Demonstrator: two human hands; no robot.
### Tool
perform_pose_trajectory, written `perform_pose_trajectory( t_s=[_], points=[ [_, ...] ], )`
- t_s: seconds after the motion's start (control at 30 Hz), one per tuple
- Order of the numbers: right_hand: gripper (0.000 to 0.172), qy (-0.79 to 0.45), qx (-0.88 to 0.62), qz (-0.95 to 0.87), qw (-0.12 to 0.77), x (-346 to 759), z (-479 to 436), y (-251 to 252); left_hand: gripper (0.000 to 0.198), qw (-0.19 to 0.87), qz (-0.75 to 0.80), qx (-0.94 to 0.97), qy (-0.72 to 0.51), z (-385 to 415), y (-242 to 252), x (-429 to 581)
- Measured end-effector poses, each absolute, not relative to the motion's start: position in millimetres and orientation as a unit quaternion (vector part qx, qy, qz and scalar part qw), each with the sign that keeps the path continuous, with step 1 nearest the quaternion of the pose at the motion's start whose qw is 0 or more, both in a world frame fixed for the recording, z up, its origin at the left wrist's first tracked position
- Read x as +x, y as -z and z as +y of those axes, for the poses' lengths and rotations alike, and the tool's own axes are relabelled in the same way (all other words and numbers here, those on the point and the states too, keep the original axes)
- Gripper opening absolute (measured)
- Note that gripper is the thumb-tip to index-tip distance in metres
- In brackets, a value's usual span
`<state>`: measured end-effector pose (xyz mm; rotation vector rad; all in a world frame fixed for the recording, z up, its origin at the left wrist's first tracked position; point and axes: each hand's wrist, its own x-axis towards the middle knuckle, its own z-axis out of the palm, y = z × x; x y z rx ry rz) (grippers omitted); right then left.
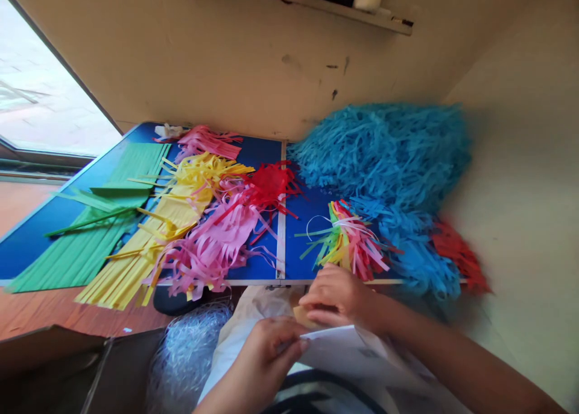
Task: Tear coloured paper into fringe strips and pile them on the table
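Observation:
Both of my hands meet low in the middle of the view, over my lap. My left hand (pixel 266 347) is closed, its fingers pinching the edge of a white paper sheet (pixel 348 356). My right hand (pixel 337 296) is closed too, pressing on the same sheet and on a small tan piece (pixel 302 315) between the two hands. Just beyond my right hand, at the near edge of the blue table (pixel 31 239), lies a bundle of mixed coloured paper strips (pixel 350 242).
On the table lie green strips (pixel 90 227), yellow strips (pixel 172 221), pink strips (pixel 217 239) and a red tuft (pixel 271 187). A big heap of blue shredded paper (pixel 389 160) fills the right corner, with red shreds (pixel 459 257) beside it. Clear shreds (pixel 190 353) sit bottom left.

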<state>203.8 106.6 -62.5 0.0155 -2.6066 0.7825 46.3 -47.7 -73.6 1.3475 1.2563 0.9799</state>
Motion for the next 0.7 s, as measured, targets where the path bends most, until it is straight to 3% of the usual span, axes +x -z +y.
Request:
perform_pose_trajectory(
  t_s=[0.27,0.5,0.7],
  points=[
    [0.016,-0.354,-0.089,-0.917,0.159,205.7,100.1,53.7,0.029,0.508,0.517,0.555,-0.408,-48.3,73.9,48.0],
    [0.012,-0.295,-0.029,-0.931,0.213,207.6,102.5,58.4,0.028,0.509,0.519,0.549,-0.413,-49.0,76.6,47.8],
    [0.012,-0.343,-0.027,-0.910,0.230,204.6,104.7,65.9,0.028,0.471,0.536,0.552,-0.431,-48.2,73.7,48.8]
  ],
)
